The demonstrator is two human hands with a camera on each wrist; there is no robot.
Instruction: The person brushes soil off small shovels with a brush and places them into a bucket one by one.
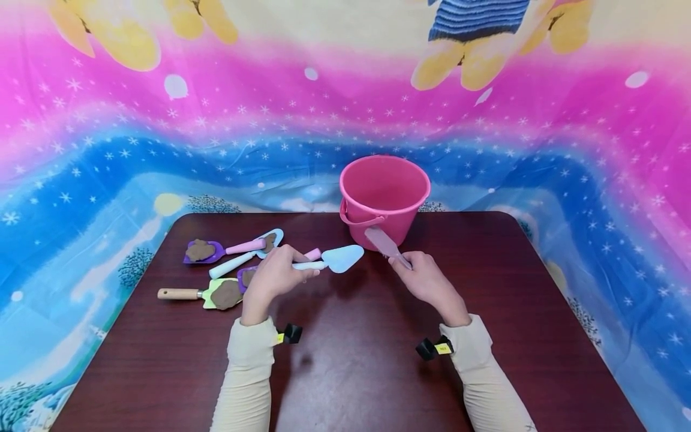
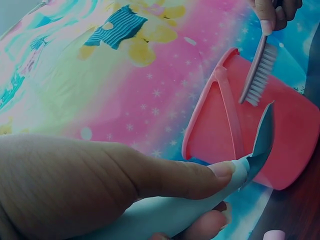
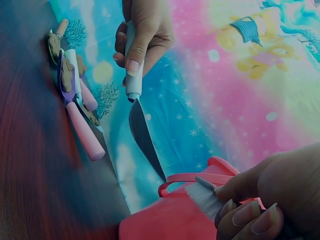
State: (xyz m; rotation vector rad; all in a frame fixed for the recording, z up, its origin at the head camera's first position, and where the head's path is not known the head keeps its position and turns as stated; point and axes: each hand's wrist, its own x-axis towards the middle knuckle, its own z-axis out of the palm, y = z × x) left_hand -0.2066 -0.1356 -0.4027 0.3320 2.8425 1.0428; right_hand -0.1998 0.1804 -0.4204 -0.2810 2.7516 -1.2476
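Note:
My left hand (image 1: 278,273) grips the pale blue handle of a small trowel (image 1: 343,258), its blade pointing right above the table. In the left wrist view the thumb lies along the handle (image 2: 160,212). A brush (image 1: 382,241) with white bristles is held by its handle in my right hand (image 1: 426,281). Its bristles (image 2: 262,75) show in the left wrist view, apart from the trowel blade. Behind both tools stands a pink bucket (image 1: 402,222), upright, its handle hanging down in front.
On the left lie several garden trowels bearing brown clumps: a purple one (image 1: 213,257), a light blue one (image 1: 232,264) and a green one (image 1: 207,300) with a wooden handle. A second purple trowel (image 1: 242,285) is partly hidden by my left hand. Printed cloth (image 1: 291,162) surrounds the dark table (image 1: 345,360).

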